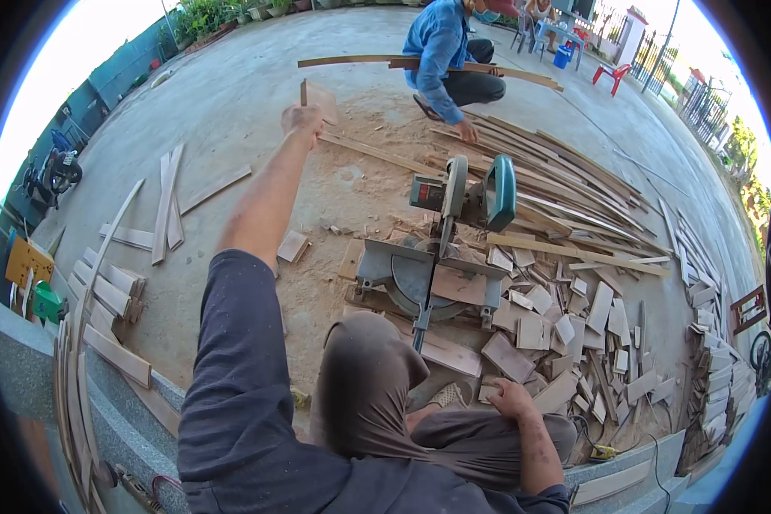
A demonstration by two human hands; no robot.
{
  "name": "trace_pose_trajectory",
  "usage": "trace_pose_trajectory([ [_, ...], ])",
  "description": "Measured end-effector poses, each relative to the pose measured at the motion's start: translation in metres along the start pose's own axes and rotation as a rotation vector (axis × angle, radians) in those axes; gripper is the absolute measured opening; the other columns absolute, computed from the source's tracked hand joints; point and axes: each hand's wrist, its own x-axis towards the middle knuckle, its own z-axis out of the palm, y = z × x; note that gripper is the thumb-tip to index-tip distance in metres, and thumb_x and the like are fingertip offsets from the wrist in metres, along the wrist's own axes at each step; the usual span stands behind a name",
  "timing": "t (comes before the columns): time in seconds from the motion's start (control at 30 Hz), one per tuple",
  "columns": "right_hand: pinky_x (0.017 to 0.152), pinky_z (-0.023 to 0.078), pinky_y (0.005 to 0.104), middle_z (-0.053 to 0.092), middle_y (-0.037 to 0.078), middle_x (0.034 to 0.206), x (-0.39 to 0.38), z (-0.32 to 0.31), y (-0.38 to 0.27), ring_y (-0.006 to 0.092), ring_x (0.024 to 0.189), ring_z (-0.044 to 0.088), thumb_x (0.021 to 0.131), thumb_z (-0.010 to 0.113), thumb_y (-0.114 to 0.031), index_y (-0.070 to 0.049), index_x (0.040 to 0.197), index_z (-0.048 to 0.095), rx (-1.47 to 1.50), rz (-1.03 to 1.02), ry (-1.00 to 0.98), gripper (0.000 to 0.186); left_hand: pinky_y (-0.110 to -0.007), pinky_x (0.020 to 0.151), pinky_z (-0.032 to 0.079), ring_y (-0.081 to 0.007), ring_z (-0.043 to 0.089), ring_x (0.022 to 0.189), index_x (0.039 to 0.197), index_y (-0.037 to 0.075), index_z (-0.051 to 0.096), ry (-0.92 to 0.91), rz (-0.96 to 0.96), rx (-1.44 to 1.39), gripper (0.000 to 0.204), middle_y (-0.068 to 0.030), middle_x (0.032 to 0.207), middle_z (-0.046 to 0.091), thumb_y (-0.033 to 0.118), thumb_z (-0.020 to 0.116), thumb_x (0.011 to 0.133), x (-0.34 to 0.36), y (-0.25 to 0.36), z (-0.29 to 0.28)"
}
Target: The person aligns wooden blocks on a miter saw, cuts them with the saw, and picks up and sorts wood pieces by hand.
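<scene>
Dusty floor point(351, 184) holds the saw point(411, 278), the left hand point(301, 120) grips a board point(324, 101) toward the floor's far edge, probably setting it aside, which next needs gently letting go, and I can't tell if the right hand point(512, 399) holds anything.

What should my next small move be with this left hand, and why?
I'd probably set down the short board that your left hand seems to grip, on the concrete floor beside it: your arm is stretched well away from the saw, and another piece of wood lies on the saw's bed.
</scene>
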Motion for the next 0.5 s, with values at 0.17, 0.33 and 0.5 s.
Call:
trace_pose_trajectory([
  [0.17, 0.090, 0.053, 0.0431, 0.074, 0.012, 0.096, 0.003, 0.003, 0.007, 0.0324, 0.099, 0.069, 0.081, 0.068, -0.029, -0.014, 0.126, 0.065, -0.004, 0.006, 0.015, 0.047, -0.041, 0.068, 0.056, -0.0301, 0.071, 0.078, 0.095, 0.000, 0.072, 0.070, 0.080, 0.169, 0.025, -0.0208, 0.089, 0.072, 0.009, 0.054, 0.080, 0.012, -0.001, 0.019],
  [0.33, 0.090, 0.053, 0.0431, 0.074, 0.012, 0.097, 0.005, 0.000, -0.001, 0.0322, 0.099, 0.069, 0.082, 0.068, -0.030, -0.015, 0.125, 0.065, 0.012, -0.015, 0.011, 0.046, -0.037, 0.061, 0.051, -0.0247, 0.065, 0.072, 0.093, 0.001, 0.071, 0.126, 0.166, 0.177, 0.022, -0.0157, 0.084, 0.069, 0.012, 0.055, 0.084, 0.040, -0.006, 0.012],
  [0.5, 0.090, 0.053, 0.0430, 0.074, 0.013, 0.099, -0.002, -0.009, -0.005, 0.0318, 0.100, 0.069, 0.084, 0.067, -0.031, -0.015, 0.126, 0.065, 0.029, 0.013, -0.023, 0.045, -0.033, 0.046, 0.046, -0.0172, 0.059, 0.055, 0.092, 0.000, 0.070, 0.171, 0.287, 0.221, 0.020, -0.0112, 0.073, 0.065, 0.012, 0.055, 0.086, 0.036, -0.015, 0.028],
])
